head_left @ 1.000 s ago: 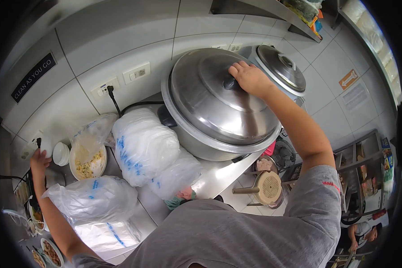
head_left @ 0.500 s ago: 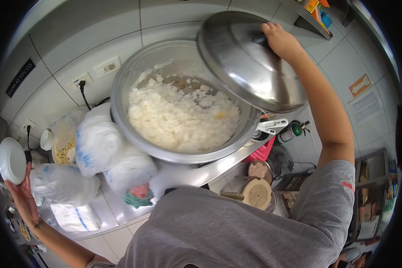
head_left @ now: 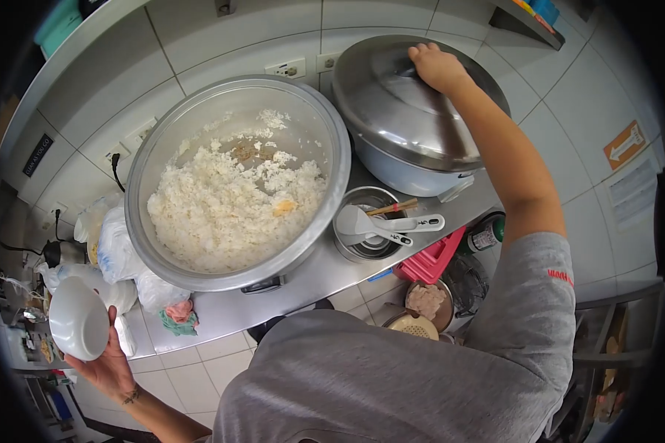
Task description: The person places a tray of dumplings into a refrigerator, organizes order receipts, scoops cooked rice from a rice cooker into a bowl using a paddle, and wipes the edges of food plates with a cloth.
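Observation:
A white bowl (head_left: 79,318) is held in my left hand (head_left: 111,363) at the lower left, with the fingers under and behind it. My right hand (head_left: 436,66) grips the knob of a large steel lid (head_left: 399,103), which lies over a smaller light-blue cooker (head_left: 406,176) against the wall. Left of that cooker is a big uncovered metal pot (head_left: 137,188) with white rice (head_left: 222,214) inside and a yellowish patch in it. Between pot and cooker, a steel container (head_left: 362,193) holds white rice paddles (head_left: 356,223) and wooden sticks.
Plastic-wrapped bundles (head_left: 118,247) and a red and green cloth (head_left: 179,317) lie on the steel counter (head_left: 236,319) at left. A pink basket (head_left: 432,255), a pan of pale food (head_left: 425,301) and a green cylinder (head_left: 488,235) stand low at right. Shelves run above.
The lid has come off the big pot, uncovering the rice, and moved right onto the smaller cooker. My left hand has picked up a white bowl and brought it closer.

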### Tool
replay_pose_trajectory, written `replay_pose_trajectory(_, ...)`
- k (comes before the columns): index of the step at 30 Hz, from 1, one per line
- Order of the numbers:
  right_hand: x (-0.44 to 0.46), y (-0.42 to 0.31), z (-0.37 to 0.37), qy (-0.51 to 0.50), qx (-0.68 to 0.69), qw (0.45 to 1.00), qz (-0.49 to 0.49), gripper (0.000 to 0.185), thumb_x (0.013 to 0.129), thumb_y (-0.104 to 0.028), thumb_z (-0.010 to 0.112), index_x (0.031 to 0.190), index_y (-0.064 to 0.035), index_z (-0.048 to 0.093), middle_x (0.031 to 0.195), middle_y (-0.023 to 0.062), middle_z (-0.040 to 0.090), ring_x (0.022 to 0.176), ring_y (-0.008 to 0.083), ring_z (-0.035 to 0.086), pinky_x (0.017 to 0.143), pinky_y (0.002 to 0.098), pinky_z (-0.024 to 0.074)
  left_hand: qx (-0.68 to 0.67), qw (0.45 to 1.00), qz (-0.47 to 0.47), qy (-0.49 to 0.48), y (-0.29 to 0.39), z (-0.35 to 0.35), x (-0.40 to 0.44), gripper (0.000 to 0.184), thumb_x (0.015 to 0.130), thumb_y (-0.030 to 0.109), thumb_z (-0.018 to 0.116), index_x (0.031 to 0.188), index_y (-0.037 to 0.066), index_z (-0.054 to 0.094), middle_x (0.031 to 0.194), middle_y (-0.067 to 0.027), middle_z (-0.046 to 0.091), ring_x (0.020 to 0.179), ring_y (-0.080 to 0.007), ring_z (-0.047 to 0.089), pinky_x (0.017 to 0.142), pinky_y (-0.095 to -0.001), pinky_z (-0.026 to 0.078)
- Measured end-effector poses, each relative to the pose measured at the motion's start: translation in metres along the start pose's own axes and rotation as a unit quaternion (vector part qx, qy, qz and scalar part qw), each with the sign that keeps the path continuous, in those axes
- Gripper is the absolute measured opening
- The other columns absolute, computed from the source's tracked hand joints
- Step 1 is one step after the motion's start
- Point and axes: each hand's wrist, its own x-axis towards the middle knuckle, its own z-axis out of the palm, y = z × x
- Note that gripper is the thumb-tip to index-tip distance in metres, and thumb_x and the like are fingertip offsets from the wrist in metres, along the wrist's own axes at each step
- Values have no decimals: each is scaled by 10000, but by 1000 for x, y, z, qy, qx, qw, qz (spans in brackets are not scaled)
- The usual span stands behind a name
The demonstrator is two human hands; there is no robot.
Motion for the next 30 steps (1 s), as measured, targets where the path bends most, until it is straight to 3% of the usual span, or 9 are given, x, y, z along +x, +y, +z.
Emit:
replay_pose_trajectory(4, -4, -17, 16, 14, -41, 998, -48, 237, 912, -144, 412, 1098, -77, 542, 1116, 84, 559, 1101, 269, 541, 739, 602, 516, 33, 999, -20, -33, -1, 29, -8, 849, 861, 317, 656, 1472, 90, 113, 1500, -275, 58, 1319, -484, 266, 1012, -542, 422)
replay_pose_trajectory(9, -10, -5, 2, -15, 24, 996, -85, 274, 906, -174, 447, 1151, -94, 539, 1150, 83, 565, 1113, 293, 529, 853, 482, 486, -3, 995, -43, -86, -23, 55, -1, 899, 834, 272, 687, 1472, 67, 88, 1506, -270, 33, 1309, -508, 260, 1047, -543, 380)
replay_pose_trajectory(12, -19, 15, -16, 126, 236, 958, -100, 283, 819, -132, 559, 1051, 29, 580, 1092, 254, 594, 1068, 402, 541, 908, 437, 435, -70, 988, -95, -104, -38, 51, 4, 919, 797, 222, 724, 1472, 71, 119, 1520, -235, 37, 1360, -473, 173, 1082, -558, 320)
replay_pose_trajectory(15, -40, 20, -26, -231, 217, 943, -101, 366, 855, -211, 556, 1188, -60, 580, 1202, 184, 579, 1123, 363, 535, 975, 408, 407, -71, 995, -45, -50, -59, 59, 7, 889, 771, 196, 747, 1461, 92, 195, 1528, -196, 93, 1400, -382, 143, 1134, -555, 210)
replay_pose_trajectory(16, -37, 22, 39, -48, 232, 967, -98, 368, 884, -251, 539, 1205, -76, 581, 1242, 159, 566, 1165, 353, 507, 1000, 371, 380, -70, 995, -46, -51, -63, 63, 12, 889, 771, 196, 747, 1461, 92, 195, 1528, -196, 93, 1400, -382, 143, 1134, -555, 210)
replay_pose_trajectory(18, -66, 4, 32, 51, 227, 972, -25, 378, 895, -296, 534, 1211, -97, 590, 1280, 169, 541, 1230, 339, 461, 1040, 407, 336, -92, 992, -69, -48, -74, 72, 18, 849, 780, 220, 739, 1448, 85, 232, 1523, -192, 132, 1404, -385, 123, 1148, -565, 138)
replay_pose_trajectory(23, -20, -5, 60, 26, 200, 979, -39, 363, 948, -294, 434, 1271, -176, 550, 1339, 98, 498, 1205, 301, 489, 1000, 489, 356, -106, 979, -129, -117, -95, 72, 36, 808, 826, 317, 695, 1456, 155, 215, 1506, -225, 112, 1334, -481, 232, 974, -526, 467)
replay_pose_trajectory(28, -19, -15, 20, -39, 251, 967, -22, 368, 938, -360, 465, 1225, -172, 600, 1292, 100, 551, 1151, 291, 541, 988, 451, 377, -89, 988, -104, -71, -107, 93, 31, 794, 829, 339, 689, 1450, 155, 230, 1500, -222, 136, 1332, -486, 227, 936, -546, 488)
replay_pose_trajectory(30, -31, -7, -19, -56, 230, 971, -38, 445, 886, -334, 555, 1272, -113, 553, 1340, 187, 488, 1286, 318, 414, 1058, 498, 304, -85, 988, -106, -76, -106, 94, 31, 790, 830, 345, 687, 1449, 154, 233, 1495, -223, 152, 1331, -487, 228, 920, -552, 497)
